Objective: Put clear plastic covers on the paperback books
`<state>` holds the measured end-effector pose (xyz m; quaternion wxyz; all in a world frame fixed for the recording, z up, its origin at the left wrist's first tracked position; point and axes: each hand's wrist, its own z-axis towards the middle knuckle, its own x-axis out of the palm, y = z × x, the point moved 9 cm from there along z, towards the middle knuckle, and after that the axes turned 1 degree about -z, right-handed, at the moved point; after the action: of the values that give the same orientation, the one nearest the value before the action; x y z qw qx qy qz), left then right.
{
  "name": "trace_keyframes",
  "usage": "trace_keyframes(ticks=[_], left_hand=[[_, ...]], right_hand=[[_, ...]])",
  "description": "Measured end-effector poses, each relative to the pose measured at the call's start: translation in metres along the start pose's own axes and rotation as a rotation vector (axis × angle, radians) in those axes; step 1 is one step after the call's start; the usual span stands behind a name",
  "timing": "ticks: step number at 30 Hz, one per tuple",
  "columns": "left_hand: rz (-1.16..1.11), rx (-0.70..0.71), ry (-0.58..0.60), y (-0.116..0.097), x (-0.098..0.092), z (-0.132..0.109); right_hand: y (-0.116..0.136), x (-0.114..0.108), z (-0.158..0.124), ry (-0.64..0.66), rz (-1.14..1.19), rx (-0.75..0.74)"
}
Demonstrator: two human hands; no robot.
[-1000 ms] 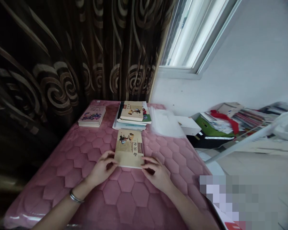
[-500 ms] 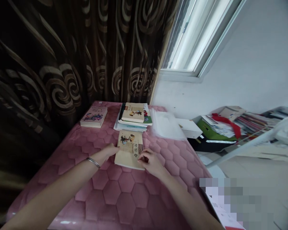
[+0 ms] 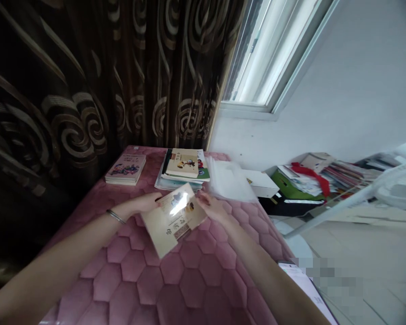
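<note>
Between my two hands a cream book (image 3: 172, 219) with dark lettering and small painted figures is held tilted above the pink quilted surface, and light glares off its cover. My left hand (image 3: 149, 202) grips its upper left edge, fingers partly hidden by the book. At the upper right edge, my right hand (image 3: 211, 205) is closed on the same book. Just beyond lies a stack of books (image 3: 181, 183), topped by a similar cream book (image 3: 182, 165). To the left sits a small pile of pink-covered books (image 3: 126, 169).
The pink padded surface (image 3: 192, 293) carries clear plastic sheets (image 3: 228, 179) at right. Beside it are a white box (image 3: 262, 183), a green and black bag (image 3: 291, 192) with papers, and a white fan stand (image 3: 331, 203). A dark patterned curtain (image 3: 138, 76) hangs behind.
The cream book has been lifted off the quilted surface and turned at an angle. My right hand has moved from its lower right corner up to its upper right edge.
</note>
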<state>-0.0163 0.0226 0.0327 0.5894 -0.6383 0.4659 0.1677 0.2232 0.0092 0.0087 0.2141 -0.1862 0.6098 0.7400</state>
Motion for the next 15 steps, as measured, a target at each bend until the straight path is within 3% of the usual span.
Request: trace_keyframes(ticks=[6,11,15], left_hand=[[0.125,0.175,0.052,-0.022,-0.005,0.038],[0.255,0.180,-0.092,-0.028,-0.009,0.068],[0.318,0.150,-0.164,-0.027,-0.006,0.076]], right_hand=[[-0.014,0.013,-0.005,-0.018,0.324,0.036],[-0.035,0.008,0.000,-0.158,0.219,0.102],[-0.045,0.008,0.006,-0.198,0.052,0.106]])
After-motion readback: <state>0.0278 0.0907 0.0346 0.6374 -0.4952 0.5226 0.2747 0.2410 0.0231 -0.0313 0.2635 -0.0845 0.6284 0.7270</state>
